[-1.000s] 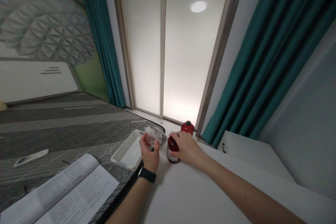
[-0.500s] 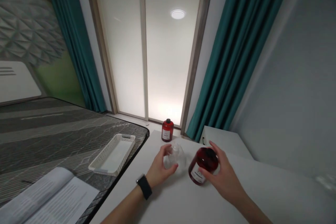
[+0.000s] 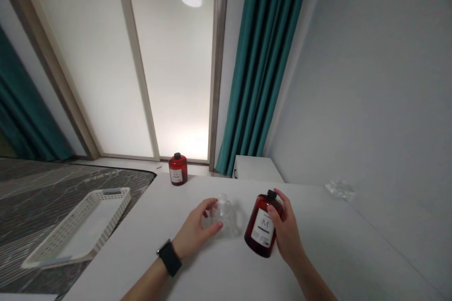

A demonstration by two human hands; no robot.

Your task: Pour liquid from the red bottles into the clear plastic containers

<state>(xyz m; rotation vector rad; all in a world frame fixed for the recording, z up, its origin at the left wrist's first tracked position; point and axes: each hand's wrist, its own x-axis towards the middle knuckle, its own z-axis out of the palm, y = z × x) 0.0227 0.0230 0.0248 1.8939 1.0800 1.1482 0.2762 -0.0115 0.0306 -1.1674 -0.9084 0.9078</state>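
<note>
My right hand [image 3: 286, 230] grips a dark red bottle [image 3: 254, 218] with a black cap and a white label marked M. The bottle leans with its cap toward the upper right. My left hand [image 3: 196, 231], a black watch on its wrist, curves its fingers and thumb round the left side of a clear, see-through bottle [image 3: 226, 216]. Both bottles are at the white table [image 3: 212, 273], side by side. Farther back stands a smaller-looking red bottle [image 3: 178, 170], upright, with a black cap and white label.
To the left a white plastic basket [image 3: 76, 230] lies on a dark patterned mattress [image 3: 21, 197]. Crumpled clear plastic [image 3: 339, 190] rests at the table's right, by the wall. Behind the table are a white cabinet [image 3: 257, 169] and a teal curtain [image 3: 261, 70].
My view has swung to the right. The dark red bottle in my right hand has turned, so its label now faces me. My left hand stays at the clear bottle.
</note>
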